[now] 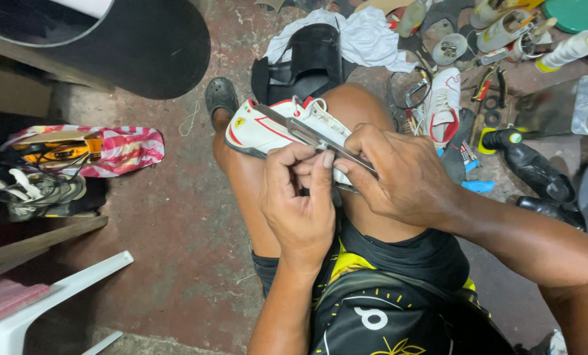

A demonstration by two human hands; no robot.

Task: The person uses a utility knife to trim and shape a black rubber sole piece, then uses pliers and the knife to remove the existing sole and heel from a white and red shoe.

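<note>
- Concrete floor — reddish, stained, fills most of the view; seated person's bare knees in the middle.
- Big black round object top left, edge over the floor.
- White plastic chair bottom left, only part in view.
- Striped red-and-white bag at left, stuffed with shoes, beside a pile of straps.
- Black sandal ahead of the knees, lying on a white cloth.
- White sneaker with red trim rests across the knees, toe pointing left, sole side toward the left knee.
- Second white sneaker on the floor to the right, among tools and bottles.
- Right hand wraps over the sneaker's heel end, fingers closed on a long flat metal tool laid along the shoe's upper.
- Left hand just beside it, thumb and fingertips pinched together at the tool's near edge — touching the right hand's fingers; what it pinches, cannot tell.
- Black clog on the foot beyond the knee.
</note>
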